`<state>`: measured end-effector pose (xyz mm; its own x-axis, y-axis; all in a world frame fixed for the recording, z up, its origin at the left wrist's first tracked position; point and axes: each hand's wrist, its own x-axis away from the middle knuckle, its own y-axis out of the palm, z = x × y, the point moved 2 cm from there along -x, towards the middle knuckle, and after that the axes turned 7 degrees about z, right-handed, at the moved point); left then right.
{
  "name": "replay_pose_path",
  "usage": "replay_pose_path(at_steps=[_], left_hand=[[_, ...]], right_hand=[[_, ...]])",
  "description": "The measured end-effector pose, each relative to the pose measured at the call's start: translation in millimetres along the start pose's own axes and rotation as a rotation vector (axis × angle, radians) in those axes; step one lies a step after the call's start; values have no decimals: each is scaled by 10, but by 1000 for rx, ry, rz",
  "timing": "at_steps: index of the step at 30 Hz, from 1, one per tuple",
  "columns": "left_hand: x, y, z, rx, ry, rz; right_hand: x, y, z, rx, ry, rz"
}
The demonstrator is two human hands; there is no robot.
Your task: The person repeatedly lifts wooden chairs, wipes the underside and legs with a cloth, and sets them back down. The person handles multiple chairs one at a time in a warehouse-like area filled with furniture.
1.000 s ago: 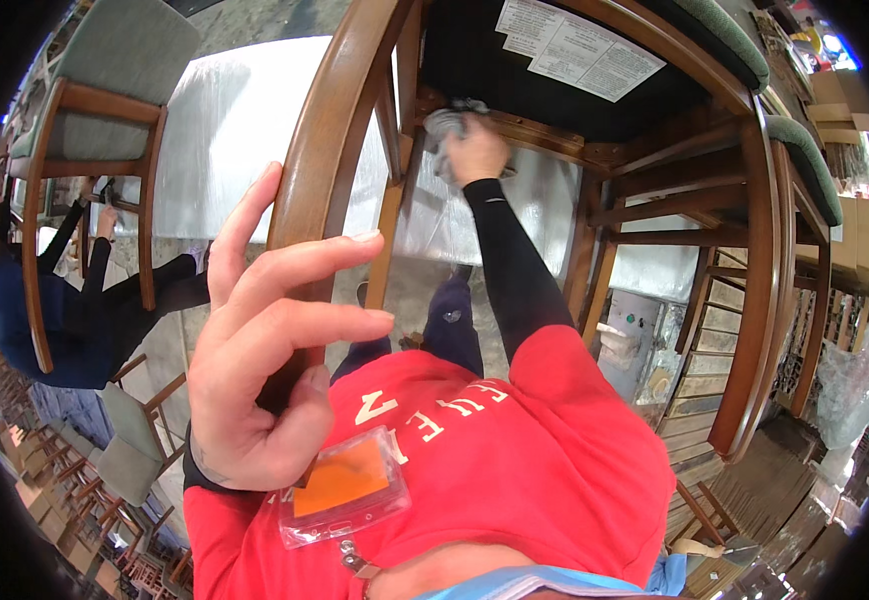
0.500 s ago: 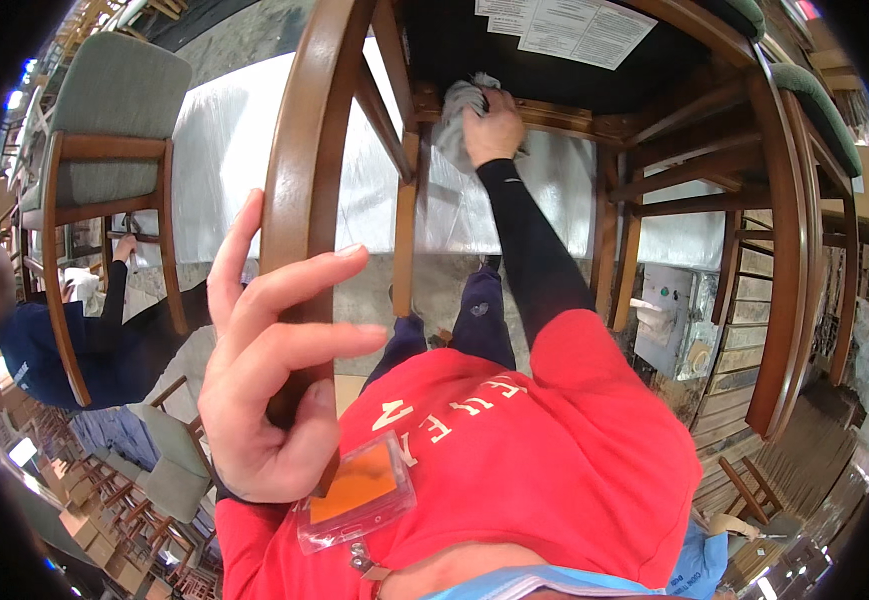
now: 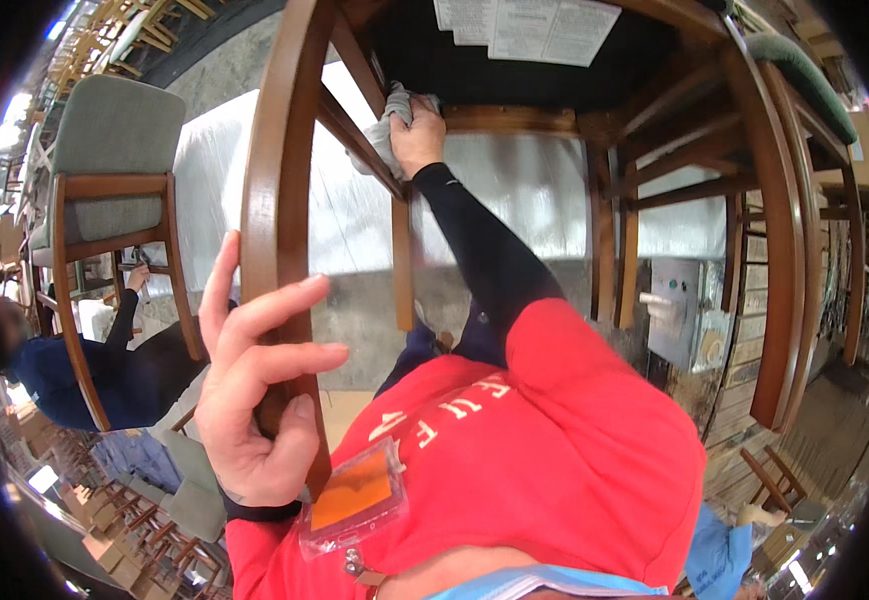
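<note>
My right hand (image 3: 421, 138) is closed on a crumpled grey cloth (image 3: 383, 132). It presses the cloth near the corner where a brown wooden rail meets the side bars of a chair, beneath its black underside (image 3: 455, 68). My left hand (image 3: 260, 380) lies over the near face of a thick brown chair leg (image 3: 277, 170). Its fingers are spread apart and cross the leg without wrapping round it. White printed sheets (image 3: 545, 28) are fixed to the black underside. The far side of the cloth is hidden by the bars.
Another green-grey upholstered chair (image 3: 115, 150) stands at left, with a person in dark blue (image 3: 85, 365) behind it. More wooden chair frames (image 3: 790, 230) crowd the right. A silvery sheet (image 3: 515, 200) covers a surface beyond. A grey control box (image 3: 677, 310) stands at lower right.
My right hand and the cloth have shifted left along the rail to the corner by the side bars. My left hand keeps its place on the leg; the whole view has shifted slightly.
</note>
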<state>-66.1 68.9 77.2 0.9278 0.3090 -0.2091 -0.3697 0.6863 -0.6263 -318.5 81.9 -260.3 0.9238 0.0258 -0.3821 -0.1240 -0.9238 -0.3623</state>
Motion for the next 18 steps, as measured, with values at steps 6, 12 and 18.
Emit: replay_pose_path(at_steps=[6,12,18], left_hand=[[29,46,-20,47,-28,48],[21,27,-16,-23,-9,29],[26,51,-20,-35,3,11]], right_hand=[[165,-127,88,173,189,-303],[155,-357,234,204,72,-250],[-165,-384,-5,251,-151,-239]])
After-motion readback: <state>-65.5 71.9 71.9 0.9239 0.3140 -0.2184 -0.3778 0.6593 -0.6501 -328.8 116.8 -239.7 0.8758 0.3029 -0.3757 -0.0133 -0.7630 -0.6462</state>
